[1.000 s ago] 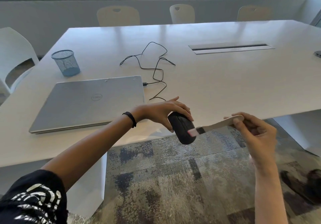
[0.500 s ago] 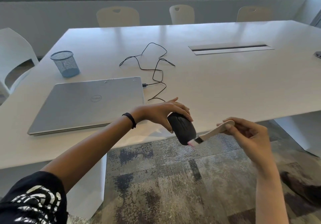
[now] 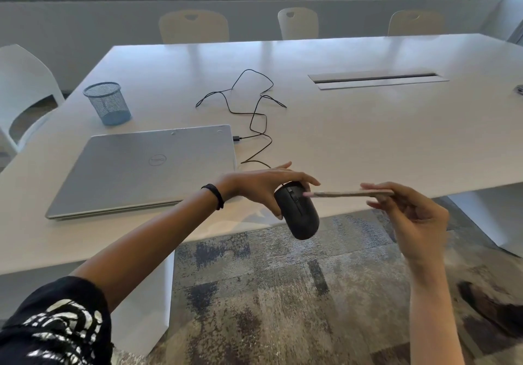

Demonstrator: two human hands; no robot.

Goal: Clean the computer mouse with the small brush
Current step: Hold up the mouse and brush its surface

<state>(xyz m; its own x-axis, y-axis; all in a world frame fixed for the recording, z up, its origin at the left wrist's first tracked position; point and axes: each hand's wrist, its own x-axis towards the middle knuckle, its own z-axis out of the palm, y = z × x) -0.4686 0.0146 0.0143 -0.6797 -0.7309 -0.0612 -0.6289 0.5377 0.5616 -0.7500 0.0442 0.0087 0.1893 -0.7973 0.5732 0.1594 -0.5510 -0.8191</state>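
My left hand [image 3: 263, 187] grips a black computer mouse [image 3: 298, 214] by its front end, holding it in the air just off the table's near edge, its rear end tilted down toward me. The wheel and buttons face me. My right hand [image 3: 410, 211] pinches a small brush [image 3: 351, 194] with a pale flat handle, held almost level. The brush's pinkish bristle tip touches the mouse's upper right side, close to my left fingertips. The mouse's black cable [image 3: 254, 115] trails back across the table.
A closed silver laptop [image 3: 144, 166] lies on the white table [image 3: 368, 138], left of my hands, with the cable plugged into its right side. A blue mesh pen cup [image 3: 107, 104] stands behind it. Chairs ring the table; patterned carpet lies below my hands.
The brush has swept up from the mouse's lower end to its upper side near the wheel, and its handle has levelled out. My right hand rose slightly; the mouse stayed put.
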